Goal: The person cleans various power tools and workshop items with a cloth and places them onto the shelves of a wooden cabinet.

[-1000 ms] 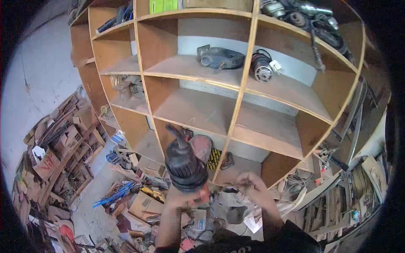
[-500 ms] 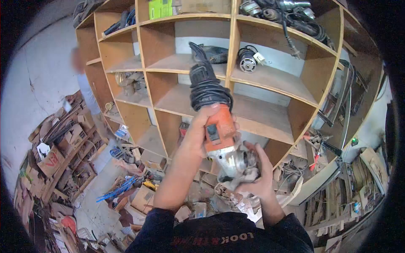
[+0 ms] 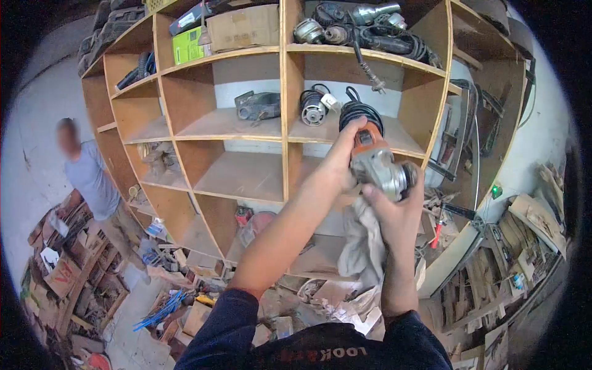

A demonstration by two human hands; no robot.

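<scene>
An orange angle grinder [image 3: 369, 137] with a silver metal gear head is up in front of the shelves, tilted. My left hand [image 3: 340, 155] is wrapped round its body, below the coiled black power cord [image 3: 362, 113]. Around the gear head curls my right hand [image 3: 399, 213], thumb against the metal near the round spindle end. A crumpled pale grey rag [image 3: 361, 240] hangs down beside the right palm, seemingly pinched in that hand; its upper end is hidden.
A wooden shelf unit [image 3: 285, 92] fills the background, with a motor-like tool [image 3: 313, 108], a grey tool part [image 3: 258, 106], a cardboard box [image 3: 243, 29] and several corded tools. Scrap and boxes litter the floor. Another person [image 3: 95, 172] stands at the left.
The grinder and both hands have moved up and right in view, before the right-hand shelves. The rag now hangs loose below. The view has shifted, showing more of the other person.
</scene>
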